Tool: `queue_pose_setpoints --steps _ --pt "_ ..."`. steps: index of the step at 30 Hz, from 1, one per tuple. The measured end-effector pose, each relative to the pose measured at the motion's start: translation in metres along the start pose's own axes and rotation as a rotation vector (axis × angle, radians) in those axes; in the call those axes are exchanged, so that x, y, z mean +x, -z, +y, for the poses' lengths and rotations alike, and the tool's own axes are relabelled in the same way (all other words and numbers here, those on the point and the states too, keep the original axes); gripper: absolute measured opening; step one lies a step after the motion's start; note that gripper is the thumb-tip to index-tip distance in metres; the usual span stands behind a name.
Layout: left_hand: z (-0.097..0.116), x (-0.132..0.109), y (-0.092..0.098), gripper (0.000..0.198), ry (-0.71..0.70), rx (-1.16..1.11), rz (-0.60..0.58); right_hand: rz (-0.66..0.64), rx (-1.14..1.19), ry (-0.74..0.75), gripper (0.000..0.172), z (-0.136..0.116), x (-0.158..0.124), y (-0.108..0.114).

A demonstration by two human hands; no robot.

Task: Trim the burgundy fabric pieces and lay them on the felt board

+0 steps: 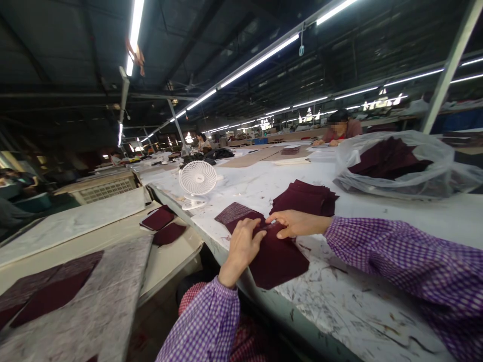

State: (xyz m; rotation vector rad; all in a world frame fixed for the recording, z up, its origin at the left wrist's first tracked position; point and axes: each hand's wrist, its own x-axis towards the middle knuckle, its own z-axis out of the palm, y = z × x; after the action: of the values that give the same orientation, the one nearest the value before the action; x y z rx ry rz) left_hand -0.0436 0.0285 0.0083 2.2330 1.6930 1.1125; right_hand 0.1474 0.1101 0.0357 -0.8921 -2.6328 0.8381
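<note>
A dark maroon cut fabric piece (pixel 281 261) lies at the near edge of the white table, its lower part reaching over the edge. My left hand (pixel 241 246) rests on its left side, fingers stretched forward and thumb apart. From the right, my right hand (pixel 300 223) touches its upper edge, with index finger and thumb spread. Both sets of fingertips nearly meet there. Just beyond the left hand is a speckled maroon fabric piece (pixel 234 213), partly under plain maroon cloth. Behind the right hand sits a stack of maroon fabric pieces (pixel 304 196).
A small white fan (pixel 198 180) stands at the table's left edge. A clear plastic bag (pixel 445 176) with maroon pieces lies at the right. More maroon pieces (pixel 60 291) lie on a lower grey board (pixel 109 301) at left. A person (pixel 349 128) leans on the far side.
</note>
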Motion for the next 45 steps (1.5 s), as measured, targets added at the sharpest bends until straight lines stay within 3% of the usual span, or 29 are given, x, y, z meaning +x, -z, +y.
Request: queue_pose_setpoints --steps 3,7,12,25,32,38,42,45 --pt "-0.005 0.009 -0.014 0.022 -0.009 0.096 -0.103 0.056 -0.211 0.045 0.036 0.002 -0.002 0.008" --pt "-0.002 0.007 -0.018 0.022 -0.042 0.242 -0.106 0.151 -0.365 0.141 0.022 0.007 -0.004 0.021" --pt "0.005 0.005 -0.016 0.024 -0.082 0.365 -0.125 0.125 -0.516 0.245 0.021 0.010 -0.004 0.021" --pt "0.003 0.003 -0.018 0.029 -0.104 0.377 -0.131 0.144 -0.634 0.187 0.014 0.006 -0.006 0.005" --pt "-0.002 0.001 -0.017 0.037 -0.124 0.343 -0.144 0.139 -0.921 0.469 0.023 0.013 -0.007 -0.004" --pt "0.002 0.000 -0.013 0.036 -0.187 0.380 -0.163 0.145 -1.023 0.544 0.021 0.017 -0.012 -0.008" --pt "0.005 -0.001 -0.013 0.035 -0.204 0.416 -0.155 0.127 -0.980 0.453 0.022 0.013 -0.017 0.000" --pt "0.006 0.000 -0.014 0.035 -0.205 0.429 -0.152 0.188 -0.750 0.337 0.023 0.006 -0.016 -0.001"
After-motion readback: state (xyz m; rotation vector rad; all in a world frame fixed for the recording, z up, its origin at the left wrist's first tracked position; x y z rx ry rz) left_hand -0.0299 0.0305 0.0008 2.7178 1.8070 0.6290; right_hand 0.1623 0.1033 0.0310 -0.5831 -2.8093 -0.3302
